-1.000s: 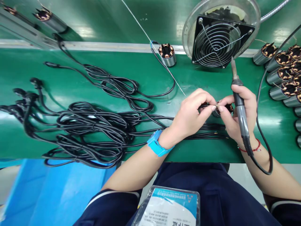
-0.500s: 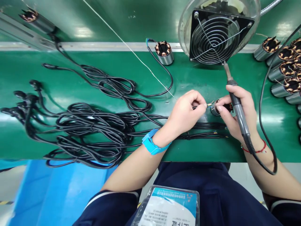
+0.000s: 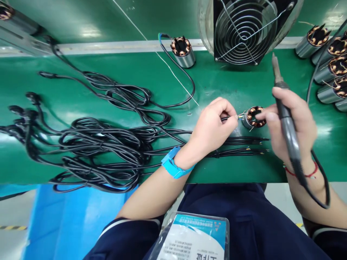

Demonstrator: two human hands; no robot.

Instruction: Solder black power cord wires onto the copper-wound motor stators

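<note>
My left hand (image 3: pixel 215 124) pinches the end of a black cable (image 3: pixel 225 118), whose thin coloured wires (image 3: pixel 240 117) reach the side of a motor stator (image 3: pixel 248 122) with copper windings. In my right hand (image 3: pixel 295 122) is a soldering iron (image 3: pixel 287 124), held with its tip pointing up and away, clear of the stator. The thumb and a finger of that hand are beside the stator's right rim; whether they touch it I cannot tell. Below my left hand lie several cable ends (image 3: pixel 244 151) with bared wires.
Coiled black cables (image 3: pixel 103 141) cover the left of the green bench (image 3: pixel 217 85). A fan with a wire guard (image 3: pixel 244 38) stands at the back. Another wired stator (image 3: pixel 184 54) is left of it, and several stators (image 3: pixel 330 90) stand at right. A blue bin (image 3: pixel 73 216) sits below.
My right hand has moved right with the soldering iron, off the stator's front, so the stator's ring now shows. The left hand keeps its pinch. The camera view has shifted slightly.
</note>
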